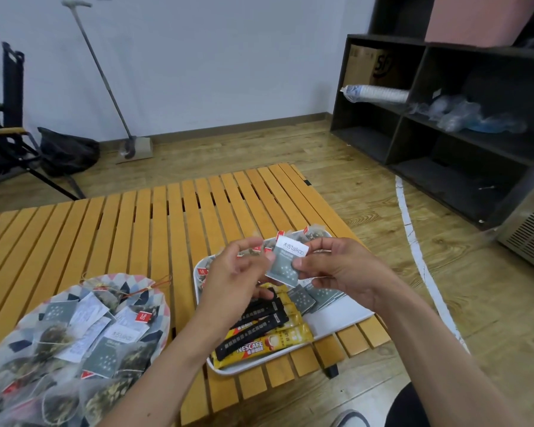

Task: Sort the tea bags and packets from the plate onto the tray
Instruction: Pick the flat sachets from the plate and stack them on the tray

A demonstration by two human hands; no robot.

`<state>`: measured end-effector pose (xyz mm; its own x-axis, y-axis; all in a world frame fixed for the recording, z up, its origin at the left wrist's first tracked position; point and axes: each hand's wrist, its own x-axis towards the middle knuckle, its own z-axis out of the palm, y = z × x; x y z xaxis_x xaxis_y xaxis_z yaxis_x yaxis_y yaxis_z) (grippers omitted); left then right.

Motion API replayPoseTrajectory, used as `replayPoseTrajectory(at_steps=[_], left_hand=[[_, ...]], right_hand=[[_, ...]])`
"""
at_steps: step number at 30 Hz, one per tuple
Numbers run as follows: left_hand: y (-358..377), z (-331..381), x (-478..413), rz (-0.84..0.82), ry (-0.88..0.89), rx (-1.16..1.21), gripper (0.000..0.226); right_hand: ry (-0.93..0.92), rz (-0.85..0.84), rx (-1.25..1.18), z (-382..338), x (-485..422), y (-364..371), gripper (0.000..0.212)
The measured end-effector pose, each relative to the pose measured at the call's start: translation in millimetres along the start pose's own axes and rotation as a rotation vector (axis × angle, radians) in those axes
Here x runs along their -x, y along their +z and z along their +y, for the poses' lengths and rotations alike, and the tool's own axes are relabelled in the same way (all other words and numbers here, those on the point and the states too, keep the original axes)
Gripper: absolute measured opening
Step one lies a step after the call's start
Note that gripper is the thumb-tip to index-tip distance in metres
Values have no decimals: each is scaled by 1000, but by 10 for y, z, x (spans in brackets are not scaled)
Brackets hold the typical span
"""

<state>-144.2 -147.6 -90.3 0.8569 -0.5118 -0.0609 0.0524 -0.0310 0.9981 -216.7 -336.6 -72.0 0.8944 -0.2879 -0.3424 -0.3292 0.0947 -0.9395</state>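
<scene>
Finding: my left hand (235, 272) and right hand (336, 266) pinch one flat grey-and-white paper sachet (285, 265) by its edges, above the white rectangular tray (349, 318). Risk: a slipping edge grip would drop it among the yellow foil coffee sticks (272, 343).

This looks like a plain spare room, half storeroom: bare white wall (213, 57), wood-plank floor (444, 303), and a dark open cubby shelf (413, 84) holding a brown cardboard box (361, 66) and a sleeve of white paper cups (379, 94). A grey long-handled dustpan (138, 147) leans against the wall.
</scene>
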Motion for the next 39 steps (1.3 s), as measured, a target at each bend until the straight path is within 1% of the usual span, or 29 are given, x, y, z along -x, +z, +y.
replayPoseTrajectory(at_steps=[2,3,5,8,10,12,14,17,19,21,26,33,35,37,38,39], left_hand=[[13,-19,4,-11,63,-87,21],[18,-26,4,-8,67,-91,20],[27,-34,2,-13,52,-73,20],[36,-16,10,-38,27,-57,27],[24,-8,8,-35,26,-55,29],[-23,-6,-10,21,35,-87,26],[-90,0,-33,82,52,-123,18],[-139,-18,-58,116,65,-163,10],[-118,-30,-52,102,68,-186,8],[-85,-36,-42,82,66,-202,7],[-99,-59,-48,73,76,-221,7],[-171,-70,-23,75,85,-233,5],[-232,-88,10,75,107,-309,4],[-346,-121,53,104,165,-481,4],[-427,-128,78,128,200,-598,4],[-521,-114,107,150,226,-708,5]], right_hand=[[-15,8,-20,6,-7,3,23],[-25,20,-32,10,-14,4,24],[-40,46,-62,16,-26,9,25],[-42,78,-65,21,-28,-17,26],[-56,195,-14,17,-46,-139,27],[-68,378,95,33,-85,-372,24],[5,486,203,72,-114,-604,19],[176,486,362,158,-162,-693,17],[217,465,480,189,-216,-627,18],[215,469,542,195,-287,-562,20],[179,547,714,240,-420,-431,22],[161,577,860,206,-393,-375,23],[164,563,899,176,-361,-332,22],[139,550,948,140,-321,-264,19],[74,561,955,114,-298,-210,16],[-36,580,936,81,-271,-136,12]])
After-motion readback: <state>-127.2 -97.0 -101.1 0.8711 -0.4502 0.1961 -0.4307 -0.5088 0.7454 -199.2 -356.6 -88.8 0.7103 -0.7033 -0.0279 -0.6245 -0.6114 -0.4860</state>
